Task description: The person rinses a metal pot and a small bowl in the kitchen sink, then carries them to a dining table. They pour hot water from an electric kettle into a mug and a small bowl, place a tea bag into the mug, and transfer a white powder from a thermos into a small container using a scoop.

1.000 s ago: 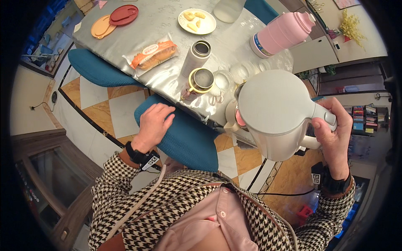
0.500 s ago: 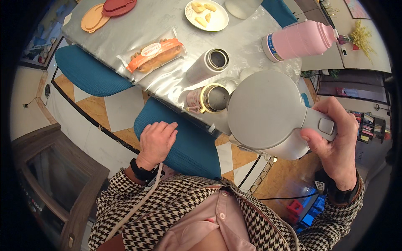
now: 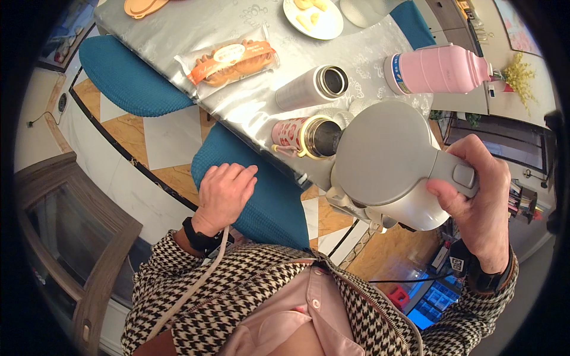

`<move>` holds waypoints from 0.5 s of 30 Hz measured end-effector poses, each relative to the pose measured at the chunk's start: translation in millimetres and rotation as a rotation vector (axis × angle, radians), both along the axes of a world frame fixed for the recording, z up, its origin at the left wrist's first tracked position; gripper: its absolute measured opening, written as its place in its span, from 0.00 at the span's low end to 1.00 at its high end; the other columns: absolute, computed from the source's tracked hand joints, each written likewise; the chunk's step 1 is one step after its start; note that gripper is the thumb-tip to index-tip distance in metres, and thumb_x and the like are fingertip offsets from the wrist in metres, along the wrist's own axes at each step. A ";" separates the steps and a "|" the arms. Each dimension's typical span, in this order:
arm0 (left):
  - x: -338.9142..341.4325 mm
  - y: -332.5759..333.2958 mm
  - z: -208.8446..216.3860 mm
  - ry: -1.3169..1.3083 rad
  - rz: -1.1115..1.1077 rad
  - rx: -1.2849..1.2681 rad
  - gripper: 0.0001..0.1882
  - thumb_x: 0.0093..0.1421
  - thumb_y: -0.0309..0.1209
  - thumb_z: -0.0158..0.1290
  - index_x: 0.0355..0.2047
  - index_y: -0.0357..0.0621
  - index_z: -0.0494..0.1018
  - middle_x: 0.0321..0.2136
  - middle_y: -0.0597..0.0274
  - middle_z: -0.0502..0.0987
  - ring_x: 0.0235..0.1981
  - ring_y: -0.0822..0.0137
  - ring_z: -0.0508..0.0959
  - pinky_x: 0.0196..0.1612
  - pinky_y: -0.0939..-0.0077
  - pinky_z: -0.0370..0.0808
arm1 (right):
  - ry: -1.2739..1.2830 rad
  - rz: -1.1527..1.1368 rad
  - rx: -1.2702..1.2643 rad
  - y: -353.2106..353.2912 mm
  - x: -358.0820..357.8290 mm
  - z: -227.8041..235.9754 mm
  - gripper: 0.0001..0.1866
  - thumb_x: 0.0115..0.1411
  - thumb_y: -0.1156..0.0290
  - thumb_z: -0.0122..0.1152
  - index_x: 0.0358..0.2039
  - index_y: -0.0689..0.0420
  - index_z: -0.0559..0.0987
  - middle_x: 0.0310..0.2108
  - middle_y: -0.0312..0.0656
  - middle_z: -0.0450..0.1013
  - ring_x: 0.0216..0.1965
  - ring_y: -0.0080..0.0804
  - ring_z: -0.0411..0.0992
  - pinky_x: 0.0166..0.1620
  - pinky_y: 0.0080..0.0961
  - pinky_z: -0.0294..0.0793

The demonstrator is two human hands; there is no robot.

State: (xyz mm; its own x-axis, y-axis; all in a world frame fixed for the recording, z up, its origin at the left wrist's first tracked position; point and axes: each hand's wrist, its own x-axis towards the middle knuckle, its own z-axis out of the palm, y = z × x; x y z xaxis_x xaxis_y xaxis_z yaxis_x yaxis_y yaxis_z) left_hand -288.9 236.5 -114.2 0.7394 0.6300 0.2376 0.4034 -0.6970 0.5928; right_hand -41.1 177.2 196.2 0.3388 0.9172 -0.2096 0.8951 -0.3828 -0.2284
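My right hand (image 3: 481, 196) is closed round the grey handle of a white electric kettle (image 3: 424, 210) with a grey lid. The kettle leans to the left, and its lid edge reaches the mouth of a short patterned flask (image 3: 289, 133) with a yellow rim and a strap. Whether water flows is hidden by the lid. Behind that flask stands a taller silver thermos (image 3: 300, 89), uncapped, its dark mouth showing. My left hand (image 3: 225, 193) holds nothing, fingers loosely bent and partly apart, above a blue chair (image 3: 261, 204).
On the table's silver cloth (image 3: 237, 113) lies a wrapped bread loaf (image 3: 231, 62). Farther back are a plate (image 3: 325, 31) with pale food pieces, a pink vacuum jug (image 3: 439, 70) and an orange lid (image 3: 142, 6). Another blue chair (image 3: 127, 77) stands at the left edge.
The view has shifted, so the table things sit higher and farther right. The kettle shows more of its white side, and its lid overlaps the flask's mouth slightly. Both hands keep their poses.
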 end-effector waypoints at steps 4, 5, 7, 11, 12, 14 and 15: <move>0.2 -2.4 -1.8 0.008 0.018 -0.008 0.13 0.55 0.31 0.62 0.42 0.46 0.79 0.29 0.67 0.75 0.31 0.65 0.75 0.36 0.70 0.69 | 0.004 0.003 0.017 -3.2 4.3 -1.6 0.24 0.51 0.60 0.78 0.32 0.64 0.73 0.20 0.44 0.72 0.23 0.26 0.68 0.29 0.24 0.71; 0.4 -3.4 -2.3 0.010 0.019 -0.015 0.13 0.55 0.31 0.62 0.42 0.46 0.79 0.29 0.67 0.75 0.31 0.65 0.75 0.36 0.70 0.69 | 0.000 0.009 0.022 -4.7 6.2 -1.6 0.24 0.51 0.60 0.78 0.32 0.64 0.73 0.20 0.44 0.71 0.23 0.25 0.68 0.28 0.24 0.71; 0.4 -3.0 -3.6 0.009 0.021 -0.010 0.13 0.56 0.31 0.62 0.42 0.46 0.79 0.29 0.67 0.75 0.31 0.65 0.75 0.36 0.69 0.69 | 0.014 0.005 0.046 -9.2 11.0 -3.6 0.24 0.51 0.60 0.77 0.32 0.64 0.73 0.20 0.42 0.70 0.23 0.24 0.67 0.28 0.23 0.70; 0.2 -2.2 -5.4 0.007 0.022 -0.020 0.13 0.56 0.31 0.62 0.42 0.47 0.79 0.29 0.67 0.74 0.31 0.65 0.75 0.37 0.69 0.69 | 0.056 -0.017 0.094 -24.4 26.9 -12.7 0.23 0.53 0.59 0.76 0.32 0.64 0.73 0.20 0.39 0.69 0.24 0.21 0.66 0.28 0.22 0.68; 0.2 -1.9 -5.7 0.007 0.024 -0.010 0.13 0.56 0.32 0.62 0.42 0.47 0.80 0.29 0.67 0.75 0.31 0.65 0.75 0.37 0.69 0.69 | 0.058 -0.021 0.104 -29.3 31.4 -15.7 0.23 0.53 0.59 0.75 0.32 0.63 0.73 0.21 0.38 0.69 0.24 0.20 0.66 0.28 0.21 0.68; 0.1 -1.5 -5.6 0.016 0.022 -0.014 0.13 0.56 0.32 0.62 0.42 0.47 0.80 0.29 0.67 0.75 0.32 0.65 0.75 0.37 0.69 0.69 | 0.106 -0.067 0.145 -39.6 39.6 -21.8 0.23 0.53 0.58 0.74 0.33 0.63 0.74 0.21 0.37 0.69 0.25 0.19 0.65 0.29 0.21 0.68; 0.1 -1.4 -5.5 0.020 0.023 -0.007 0.13 0.56 0.32 0.62 0.42 0.47 0.80 0.29 0.67 0.75 0.32 0.65 0.75 0.37 0.69 0.69 | 0.129 -0.091 0.166 -44.5 43.1 -24.5 0.23 0.53 0.57 0.73 0.33 0.63 0.74 0.22 0.36 0.69 0.25 0.19 0.65 0.29 0.21 0.67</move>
